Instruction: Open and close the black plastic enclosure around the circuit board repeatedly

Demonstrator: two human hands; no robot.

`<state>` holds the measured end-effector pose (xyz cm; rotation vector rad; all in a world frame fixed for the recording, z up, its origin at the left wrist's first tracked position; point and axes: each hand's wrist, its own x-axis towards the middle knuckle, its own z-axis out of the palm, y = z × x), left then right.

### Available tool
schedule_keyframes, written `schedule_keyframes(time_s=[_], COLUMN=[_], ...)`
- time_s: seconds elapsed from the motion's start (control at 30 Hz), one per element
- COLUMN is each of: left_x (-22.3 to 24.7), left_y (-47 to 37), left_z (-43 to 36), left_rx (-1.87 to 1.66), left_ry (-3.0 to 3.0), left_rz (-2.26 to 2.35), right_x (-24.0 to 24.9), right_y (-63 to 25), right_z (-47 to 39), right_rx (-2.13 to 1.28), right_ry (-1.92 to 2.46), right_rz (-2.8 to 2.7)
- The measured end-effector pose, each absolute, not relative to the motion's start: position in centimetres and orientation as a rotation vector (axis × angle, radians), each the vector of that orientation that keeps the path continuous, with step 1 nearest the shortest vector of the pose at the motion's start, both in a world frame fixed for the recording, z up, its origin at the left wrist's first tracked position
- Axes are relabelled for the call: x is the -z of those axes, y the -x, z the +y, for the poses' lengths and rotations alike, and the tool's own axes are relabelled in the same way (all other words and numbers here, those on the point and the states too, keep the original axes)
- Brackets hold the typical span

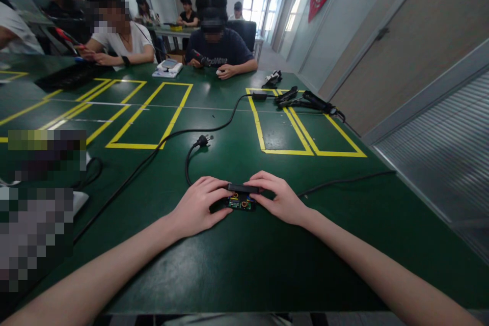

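Observation:
Both hands meet over an opened black power adapter lying on the green table. Its bared circuit board (240, 204) shows coils and small coloured parts. Along the far side, a black adapter cover (243, 188) is tilted up from the board. My left hand (204, 202) is closed round the left end of the adapter, fingers at the cover and thumb by the lower edge. At the right end, my right hand (278, 197) pinches the cover between thumb and fingers. A black power plug (202, 141) rests beyond my left hand, its cord running back toward the adapter.
A long black cable (183, 131) crosses the green table (267, 275), which bears yellow tape rectangles (148, 146). Black tool-like items (305, 100) lie at the far right. Across the table sit a person in a dark shirt (219, 50) and one in white (139, 41).

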<state>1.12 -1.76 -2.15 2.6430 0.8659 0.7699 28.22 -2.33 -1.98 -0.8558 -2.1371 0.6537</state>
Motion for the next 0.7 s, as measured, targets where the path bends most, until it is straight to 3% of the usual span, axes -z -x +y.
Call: schedule_keyframes(time_s=[0.47, 0.7], left_x=[2.83, 2.21], left_y=[-1.05, -1.18], left_z=[-1.69, -2.08], left_rx=[-0.980, -0.834], left_ry=[-2.582, -2.386], left_rz=[0.853, 1.006], right_x=[1.78, 1.41], right_y=[-28.65, -28.57], right_z=[-2.46, -2.68], right_rx=[-0.713, -0.599], right_ry=[0.779, 0.750], right_rz=[-2.202, -2.351])
